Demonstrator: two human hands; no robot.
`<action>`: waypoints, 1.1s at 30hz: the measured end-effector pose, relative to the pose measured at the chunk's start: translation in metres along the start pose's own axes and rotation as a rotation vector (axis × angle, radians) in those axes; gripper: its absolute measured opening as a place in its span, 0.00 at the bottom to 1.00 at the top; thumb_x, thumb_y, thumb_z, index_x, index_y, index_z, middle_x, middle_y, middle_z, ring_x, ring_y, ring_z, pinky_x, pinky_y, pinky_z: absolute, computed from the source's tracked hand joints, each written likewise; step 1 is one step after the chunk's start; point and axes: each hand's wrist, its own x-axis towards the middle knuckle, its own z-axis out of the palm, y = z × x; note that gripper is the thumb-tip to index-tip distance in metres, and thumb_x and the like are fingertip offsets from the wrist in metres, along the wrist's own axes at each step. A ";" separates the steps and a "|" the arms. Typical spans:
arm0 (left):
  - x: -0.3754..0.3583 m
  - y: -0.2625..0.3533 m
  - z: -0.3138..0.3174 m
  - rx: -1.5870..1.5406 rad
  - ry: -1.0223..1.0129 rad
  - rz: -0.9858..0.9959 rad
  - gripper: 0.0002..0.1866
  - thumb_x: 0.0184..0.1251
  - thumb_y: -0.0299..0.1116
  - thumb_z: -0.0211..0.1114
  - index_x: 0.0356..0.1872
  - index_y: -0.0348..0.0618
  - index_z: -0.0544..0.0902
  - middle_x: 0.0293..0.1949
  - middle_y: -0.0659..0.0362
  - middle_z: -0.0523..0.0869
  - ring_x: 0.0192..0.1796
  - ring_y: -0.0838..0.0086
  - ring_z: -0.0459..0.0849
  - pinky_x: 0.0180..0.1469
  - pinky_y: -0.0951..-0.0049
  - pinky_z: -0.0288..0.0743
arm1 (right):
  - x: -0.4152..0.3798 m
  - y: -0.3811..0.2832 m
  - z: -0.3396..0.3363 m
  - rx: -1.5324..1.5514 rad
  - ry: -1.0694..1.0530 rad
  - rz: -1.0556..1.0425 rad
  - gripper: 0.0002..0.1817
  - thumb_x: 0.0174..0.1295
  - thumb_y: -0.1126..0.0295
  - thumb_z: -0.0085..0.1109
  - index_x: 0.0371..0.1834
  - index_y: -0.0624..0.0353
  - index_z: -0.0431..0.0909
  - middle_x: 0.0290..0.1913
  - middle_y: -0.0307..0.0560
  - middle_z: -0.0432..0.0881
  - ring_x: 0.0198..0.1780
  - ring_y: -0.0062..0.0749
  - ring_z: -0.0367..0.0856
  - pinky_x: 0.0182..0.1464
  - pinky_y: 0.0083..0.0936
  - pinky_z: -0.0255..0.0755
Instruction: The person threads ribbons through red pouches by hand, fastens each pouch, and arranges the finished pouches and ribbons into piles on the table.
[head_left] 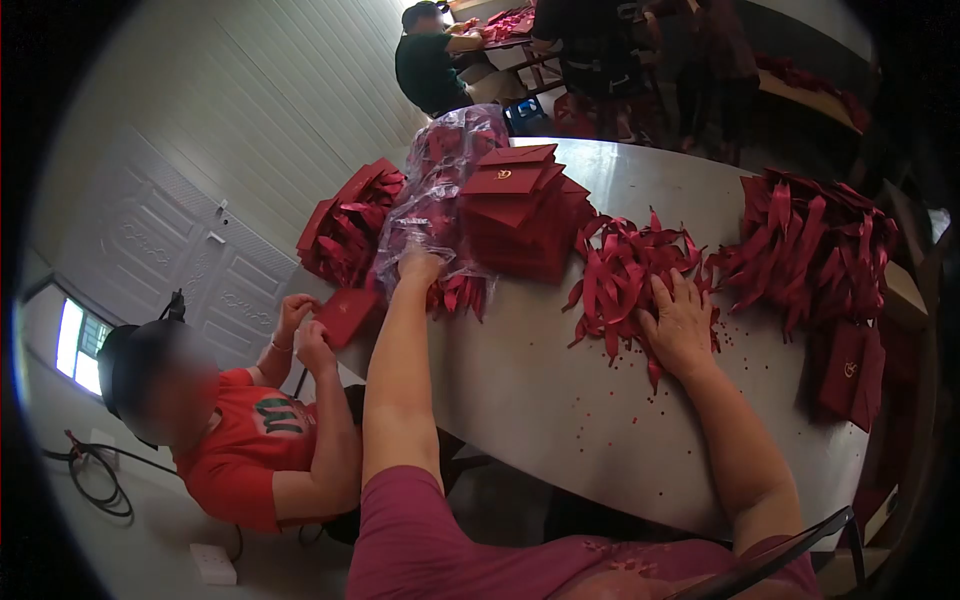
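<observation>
My left hand (420, 264) reaches forward to a clear plastic bag (415, 215) with dark red items inside. Its fingers are hidden in the bag's folds, so I cannot see what they grip. Flat on a heap of red ribbons (610, 275) lies my right hand (681, 325), open, fingers spread. Between the two hands stands a stack of dark red paper bags (520, 225) with a gold mark on the top one. More ribbons hang below the plastic at the left.
A seated co-worker in a red shirt (245, 455) holds a red paper bag (346, 315) at my left. More red bags (350, 225) lie beyond. Ribboned bags (810, 245) pile at the right edge. Small red dots litter the metal table (520, 390). Other people (435, 65) work behind.
</observation>
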 end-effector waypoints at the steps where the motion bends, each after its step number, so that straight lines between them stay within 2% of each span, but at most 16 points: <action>1: 0.018 -0.023 0.015 0.083 -0.048 0.095 0.46 0.43 0.44 0.75 0.67 0.36 0.70 0.58 0.39 0.81 0.62 0.49 0.79 0.64 0.59 0.72 | -0.001 0.001 0.000 0.000 0.005 -0.001 0.34 0.63 0.51 0.58 0.72 0.50 0.65 0.73 0.56 0.62 0.73 0.54 0.58 0.74 0.55 0.47; 2: 0.025 -0.035 0.023 0.166 -0.097 0.189 0.49 0.41 0.42 0.77 0.69 0.36 0.67 0.57 0.40 0.82 0.61 0.49 0.80 0.63 0.59 0.73 | -0.001 0.001 -0.001 0.003 0.003 0.001 0.34 0.63 0.51 0.58 0.72 0.50 0.65 0.73 0.56 0.62 0.73 0.54 0.58 0.74 0.55 0.47; 3: 0.004 -0.029 0.011 0.170 -0.101 0.187 0.49 0.41 0.42 0.77 0.69 0.36 0.67 0.57 0.40 0.82 0.61 0.49 0.80 0.63 0.59 0.73 | -0.001 0.000 -0.002 0.005 0.004 0.001 0.34 0.63 0.51 0.58 0.72 0.50 0.65 0.73 0.56 0.62 0.73 0.54 0.58 0.74 0.55 0.47; 5: -0.072 -0.003 -0.031 -0.208 0.047 0.091 0.48 0.38 0.34 0.77 0.67 0.35 0.67 0.53 0.40 0.84 0.56 0.48 0.83 0.60 0.60 0.75 | -0.002 0.000 -0.002 0.007 0.004 -0.002 0.34 0.63 0.51 0.58 0.72 0.50 0.66 0.73 0.55 0.61 0.73 0.54 0.58 0.74 0.55 0.47; 6: -0.085 -0.001 -0.036 -0.230 0.074 0.050 0.47 0.34 0.30 0.78 0.64 0.36 0.70 0.51 0.42 0.84 0.54 0.49 0.83 0.58 0.61 0.77 | -0.002 0.000 -0.002 0.014 0.005 -0.001 0.34 0.63 0.51 0.58 0.72 0.50 0.66 0.73 0.55 0.61 0.73 0.54 0.58 0.74 0.55 0.47; 7: -0.096 -0.003 -0.038 -0.229 0.078 0.051 0.47 0.34 0.30 0.78 0.64 0.36 0.70 0.51 0.42 0.84 0.54 0.49 0.83 0.58 0.61 0.77 | -0.002 0.000 -0.002 0.020 0.009 0.001 0.34 0.63 0.52 0.58 0.71 0.51 0.66 0.73 0.55 0.61 0.74 0.53 0.57 0.74 0.55 0.48; 10: -0.124 -0.011 -0.042 -0.504 0.138 0.064 0.41 0.36 0.28 0.73 0.62 0.38 0.73 0.46 0.46 0.86 0.48 0.54 0.86 0.54 0.64 0.77 | -0.002 0.000 -0.001 0.014 0.004 0.000 0.34 0.63 0.52 0.58 0.71 0.51 0.66 0.73 0.55 0.60 0.74 0.53 0.57 0.74 0.55 0.48; 13: -0.144 -0.020 -0.050 -0.584 0.146 0.016 0.36 0.38 0.26 0.69 0.58 0.38 0.77 0.43 0.47 0.87 0.45 0.57 0.86 0.52 0.67 0.77 | -0.002 0.001 -0.002 0.010 0.001 -0.002 0.34 0.63 0.51 0.58 0.71 0.51 0.66 0.73 0.55 0.60 0.73 0.53 0.57 0.74 0.55 0.48; 14: -0.153 -0.022 -0.055 -0.586 0.172 0.019 0.32 0.39 0.25 0.66 0.56 0.36 0.78 0.42 0.51 0.86 0.44 0.63 0.85 0.51 0.70 0.76 | -0.002 0.001 -0.002 0.010 0.002 0.002 0.34 0.63 0.51 0.58 0.71 0.51 0.66 0.73 0.55 0.60 0.73 0.53 0.57 0.74 0.55 0.48; 15: -0.157 -0.030 -0.053 -0.585 0.169 0.021 0.32 0.39 0.25 0.66 0.56 0.36 0.78 0.42 0.51 0.86 0.44 0.63 0.85 0.51 0.70 0.76 | -0.003 0.002 -0.001 0.014 0.011 -0.002 0.34 0.63 0.51 0.58 0.71 0.51 0.66 0.73 0.55 0.60 0.73 0.53 0.57 0.74 0.55 0.48; 18: -0.166 -0.055 -0.054 -0.932 0.049 0.052 0.31 0.43 0.21 0.64 0.57 0.34 0.78 0.43 0.60 0.84 0.44 0.74 0.82 0.49 0.76 0.75 | -0.001 0.002 -0.002 0.013 0.007 0.005 0.34 0.63 0.51 0.58 0.71 0.50 0.66 0.73 0.55 0.61 0.73 0.53 0.58 0.74 0.55 0.48; 21: -0.202 -0.040 -0.064 -1.124 0.038 0.004 0.31 0.46 0.18 0.64 0.58 0.35 0.76 0.44 0.60 0.84 0.45 0.75 0.82 0.50 0.76 0.75 | -0.001 0.003 0.001 -0.002 0.024 -0.011 0.34 0.63 0.50 0.57 0.71 0.50 0.66 0.73 0.54 0.62 0.73 0.52 0.58 0.74 0.55 0.49; 23: -0.212 -0.052 -0.062 -1.003 0.014 0.002 0.32 0.47 0.16 0.64 0.60 0.36 0.75 0.47 0.59 0.84 0.46 0.74 0.82 0.50 0.76 0.75 | -0.001 0.002 0.002 -0.001 0.000 -0.014 0.33 0.64 0.50 0.57 0.72 0.49 0.66 0.73 0.54 0.62 0.73 0.52 0.58 0.74 0.55 0.49; 25: -0.234 -0.031 -0.070 -1.176 -0.005 0.014 0.30 0.48 0.17 0.64 0.59 0.37 0.75 0.48 0.60 0.83 0.47 0.75 0.82 0.51 0.75 0.75 | -0.001 0.004 0.003 -0.014 0.014 -0.005 0.33 0.64 0.50 0.57 0.72 0.49 0.66 0.73 0.53 0.62 0.73 0.52 0.59 0.74 0.55 0.49; 29: -0.253 -0.022 -0.067 -1.192 0.003 0.049 0.29 0.50 0.18 0.65 0.59 0.37 0.75 0.49 0.60 0.83 0.48 0.75 0.82 0.52 0.75 0.75 | 0.000 0.002 0.001 -0.005 -0.007 0.009 0.33 0.64 0.50 0.56 0.72 0.47 0.65 0.74 0.52 0.61 0.74 0.52 0.57 0.75 0.55 0.47; 33: -0.257 -0.019 -0.048 -0.879 0.133 0.112 0.29 0.49 0.22 0.67 0.58 0.37 0.75 0.48 0.55 0.84 0.49 0.71 0.83 0.54 0.73 0.74 | -0.001 0.001 -0.002 0.010 0.100 0.024 0.34 0.64 0.47 0.56 0.72 0.46 0.65 0.74 0.52 0.60 0.75 0.53 0.56 0.75 0.58 0.45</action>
